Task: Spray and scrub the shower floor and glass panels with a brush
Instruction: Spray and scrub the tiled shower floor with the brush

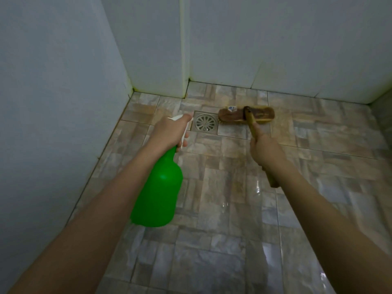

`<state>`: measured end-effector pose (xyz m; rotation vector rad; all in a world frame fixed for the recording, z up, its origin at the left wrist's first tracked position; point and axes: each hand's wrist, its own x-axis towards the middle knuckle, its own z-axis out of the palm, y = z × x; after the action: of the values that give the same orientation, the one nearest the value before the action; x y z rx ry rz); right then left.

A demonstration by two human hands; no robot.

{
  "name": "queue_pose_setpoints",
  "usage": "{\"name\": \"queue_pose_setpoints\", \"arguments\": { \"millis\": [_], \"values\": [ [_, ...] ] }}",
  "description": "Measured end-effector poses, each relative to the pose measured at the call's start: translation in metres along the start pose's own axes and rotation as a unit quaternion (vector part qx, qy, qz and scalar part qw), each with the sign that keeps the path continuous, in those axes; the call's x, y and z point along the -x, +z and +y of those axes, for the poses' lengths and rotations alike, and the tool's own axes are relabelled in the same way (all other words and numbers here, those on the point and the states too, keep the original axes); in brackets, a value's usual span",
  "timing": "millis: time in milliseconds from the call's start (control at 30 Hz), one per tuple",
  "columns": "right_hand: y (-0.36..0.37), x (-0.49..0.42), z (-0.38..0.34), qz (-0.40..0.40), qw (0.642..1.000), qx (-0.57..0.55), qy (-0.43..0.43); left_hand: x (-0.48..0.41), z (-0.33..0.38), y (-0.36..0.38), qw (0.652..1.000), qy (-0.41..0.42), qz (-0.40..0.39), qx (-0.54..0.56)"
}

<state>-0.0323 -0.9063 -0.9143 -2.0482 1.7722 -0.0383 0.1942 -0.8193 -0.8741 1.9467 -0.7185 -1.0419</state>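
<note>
A shower corner is seen from above. Its floor (pixel 222 240) is laid with mottled brown and grey stone-look tiles, and bright glints on them near the middle and lower right suggest they are wet. Pale white walls (pixel 297 39) enclose the floor at the back. A plain bluish-white panel (pixel 53 102) runs down the left side; whether it is glass or tile cannot be told. A boxed-out section of wall (pixel 157 49) juts forward at the back left, with yellowish staining along its seams at floor level.

A square metal floor drain (pixel 204 123) with a round slotted grate is set in the floor near the back wall.

The left grip (pixel 169 132) is curled round the neck of a green plastic spray bottle (pixel 159 192). A finger lies forward along its white trigger head (pixel 176 118), which points at the drain. The bottle body hangs back under the forearm, held above the floor.

The right grip (pixel 267 149) is wrapped round the yellowish handle (pixel 252 124) of a scrub brush (pixel 256 114), with the index finger laid straight along the shaft. The end of the handle sticks out behind the wrist. The brush's long brown wooden head rests on the floor just to the right of the drain, lying crosswise and near the back wall.

Both bare forearms reach in from the lower corners, well apart.
</note>
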Motion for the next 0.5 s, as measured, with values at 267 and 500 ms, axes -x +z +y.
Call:
{"name": "queue_pose_setpoints", "arguments": {
  "millis": [267,500],
  "values": [
    [-0.008,0.005,-0.001,-0.037,0.990,-0.136,0.008,-0.005,0.000,0.003,1.000,-0.013,0.012,0.006],
    [-0.007,-0.020,-0.007,-0.040,0.946,-0.318,0.043,0.005,0.003,-0.004,0.999,-0.009,0.028,0.028]
  ]
}}
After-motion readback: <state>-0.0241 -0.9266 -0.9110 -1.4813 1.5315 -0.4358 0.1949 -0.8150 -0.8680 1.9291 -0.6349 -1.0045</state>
